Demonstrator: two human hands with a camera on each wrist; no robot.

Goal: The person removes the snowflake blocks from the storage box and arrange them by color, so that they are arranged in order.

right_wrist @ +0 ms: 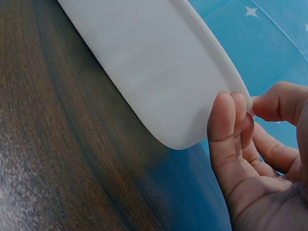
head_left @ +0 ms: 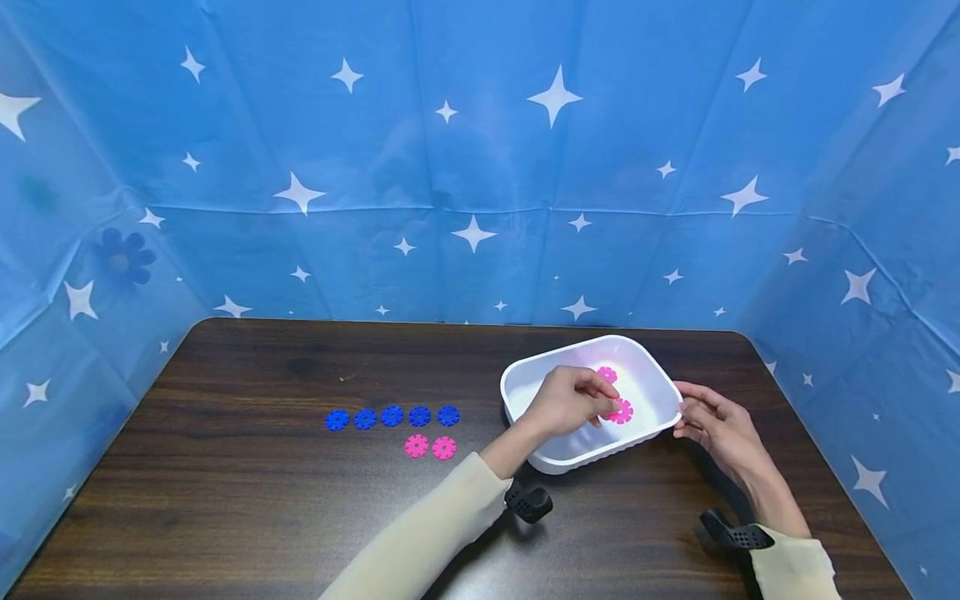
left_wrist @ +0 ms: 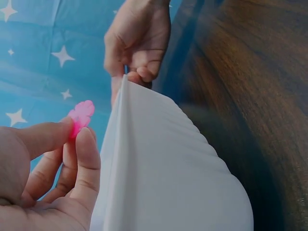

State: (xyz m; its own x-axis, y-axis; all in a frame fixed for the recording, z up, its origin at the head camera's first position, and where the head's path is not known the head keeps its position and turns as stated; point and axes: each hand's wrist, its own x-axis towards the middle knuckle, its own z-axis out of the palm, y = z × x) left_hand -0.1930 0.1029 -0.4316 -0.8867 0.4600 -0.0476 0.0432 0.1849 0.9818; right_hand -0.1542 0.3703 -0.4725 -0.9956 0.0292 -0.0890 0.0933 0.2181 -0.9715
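Note:
My left hand (head_left: 570,402) reaches over a white plastic tub (head_left: 551,460). Between its thumb and fingertip it pinches a pink flower-shaped disc (left_wrist: 83,117), above the rim in the left wrist view. At the tub's right end my right hand (head_left: 720,429) grips the rim, its thumb and fingers on either side of the wall in the right wrist view. Inside the tub lies another pink disc (head_left: 607,374), partly hidden by the left hand.
Left of the tub, several blue discs (head_left: 392,416) lie in a row on the dark wooden table (head_left: 247,500). Two pink discs (head_left: 416,446) sit just below that row's right end. A blue cloth with white stars (head_left: 472,233) hangs behind and at both sides.

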